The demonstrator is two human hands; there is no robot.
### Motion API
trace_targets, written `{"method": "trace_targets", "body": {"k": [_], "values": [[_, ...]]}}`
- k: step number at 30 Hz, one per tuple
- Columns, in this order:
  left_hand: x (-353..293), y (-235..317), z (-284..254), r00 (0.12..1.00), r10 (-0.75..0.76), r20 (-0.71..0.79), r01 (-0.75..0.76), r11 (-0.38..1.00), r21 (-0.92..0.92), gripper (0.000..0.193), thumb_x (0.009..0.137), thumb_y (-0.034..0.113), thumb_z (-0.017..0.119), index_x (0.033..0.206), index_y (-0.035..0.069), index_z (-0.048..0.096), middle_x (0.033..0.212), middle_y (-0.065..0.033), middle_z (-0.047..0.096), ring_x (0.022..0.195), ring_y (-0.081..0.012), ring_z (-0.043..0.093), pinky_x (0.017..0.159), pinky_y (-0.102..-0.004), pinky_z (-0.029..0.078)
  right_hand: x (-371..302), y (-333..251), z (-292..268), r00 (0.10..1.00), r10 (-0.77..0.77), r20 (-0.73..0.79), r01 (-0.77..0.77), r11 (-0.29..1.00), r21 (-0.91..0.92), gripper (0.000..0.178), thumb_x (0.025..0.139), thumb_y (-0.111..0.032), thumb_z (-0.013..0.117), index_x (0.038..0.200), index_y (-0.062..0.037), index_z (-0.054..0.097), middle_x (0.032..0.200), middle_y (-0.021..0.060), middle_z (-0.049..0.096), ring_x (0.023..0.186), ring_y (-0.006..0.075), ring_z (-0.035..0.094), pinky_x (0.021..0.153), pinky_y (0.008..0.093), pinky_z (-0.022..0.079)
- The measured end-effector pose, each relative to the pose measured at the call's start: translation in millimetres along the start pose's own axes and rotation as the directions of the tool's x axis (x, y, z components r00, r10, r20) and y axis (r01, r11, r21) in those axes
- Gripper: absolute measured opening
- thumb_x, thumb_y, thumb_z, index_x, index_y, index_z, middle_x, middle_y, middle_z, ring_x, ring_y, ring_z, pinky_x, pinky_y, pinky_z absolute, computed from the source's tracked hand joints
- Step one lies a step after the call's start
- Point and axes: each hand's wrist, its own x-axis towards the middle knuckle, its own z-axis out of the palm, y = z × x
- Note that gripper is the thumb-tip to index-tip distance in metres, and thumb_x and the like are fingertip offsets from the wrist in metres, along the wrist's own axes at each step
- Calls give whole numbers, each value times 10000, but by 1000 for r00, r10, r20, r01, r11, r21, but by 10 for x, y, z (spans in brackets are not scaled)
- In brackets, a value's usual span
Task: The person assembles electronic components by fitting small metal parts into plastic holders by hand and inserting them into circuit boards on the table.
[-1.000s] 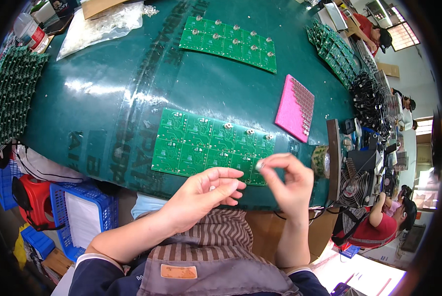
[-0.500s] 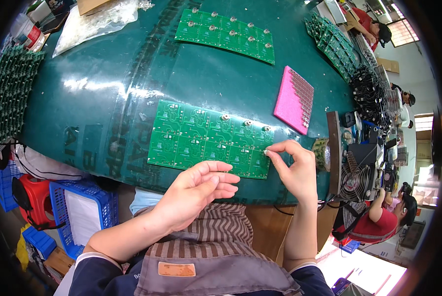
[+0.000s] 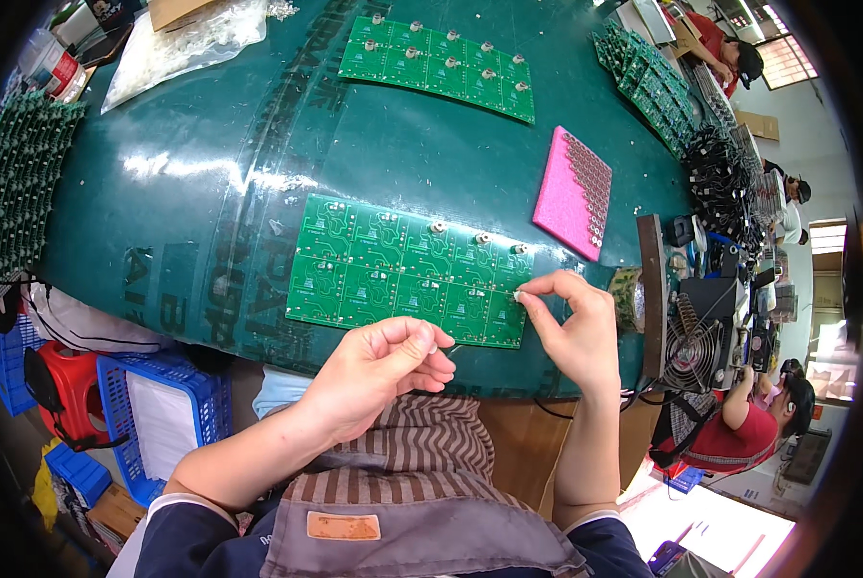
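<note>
A green circuit board panel (image 3: 373,252) lies in front of me, with three small metal cylindrical connectors (image 3: 482,239) standing along its upper right side. At the board's right edge, my right hand (image 3: 578,323) pinches a small silvery part (image 3: 519,297) between thumb and forefinger; its shape is mostly hidden. My left hand (image 3: 378,371) is at the board's lower edge, fingers curled and thumb pressed toward the forefinger. A tiny pale speck shows at its fingertips, too small to name. Up to the right, a pink foam block (image 3: 558,197) holds rows of similar metal connectors.
A second green panel (image 3: 436,72) bearing several connectors lies farther back. Stacked boards stand at the left (image 3: 17,183) and far right (image 3: 643,87). A bag of white parts (image 3: 185,53) lies far left. Beyond a tape roll (image 3: 628,301) stands a fan (image 3: 690,354). Other people work at right.
My left hand has drawn back slightly to the left, its fingers curling and the thumb closing toward the forefinger. The right hand stays at the board's right edge, still pinching.
</note>
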Motion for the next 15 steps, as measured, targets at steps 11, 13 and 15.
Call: {"method": "trace_targets", "body": {"k": [11, 13, 15], "values": [[10, 5, 4, 999, 26, -36, -26, 1000, 9, 269, 915, 238, 513, 1003, -10, 566, 815, -62, 597, 776, -131, 591, 710, -251, 491, -9, -16, 27, 999, -36, -21, 35, 999, -30, 72, 703, 5, 650, 753, -4, 600, 718, 101, 620, 666, 242, 595, 606, 310, 459], [10, 6, 1, 999, 27, -36, -27, 1000, 10, 270, 914, 238, 516, 1005, -12, 563, 816, -63, 598, 776, -132, 592, 710, -252, 491, -31, -4, 48, 1000, -1, -25, 0, 999, -40, 82, 697, 7, 655, 757, -5, 600, 747, 103, 623, 700, 243, 596, 625, 308, 462], [10, 13, 4, 999, 15, -40, -14, 1000, 3, 269, 911, 232, 521, 1013, -15, 557, 823, -68, 601, 776, -135, 592, 711, -254, 491, -54, 27, 75, 998, -30, -51, 29, 999, -25, 85, 697, 9, 655, 757, -5, 598, 762, 104, 625, 720, 246, 597, 638, 309, 464]]}}
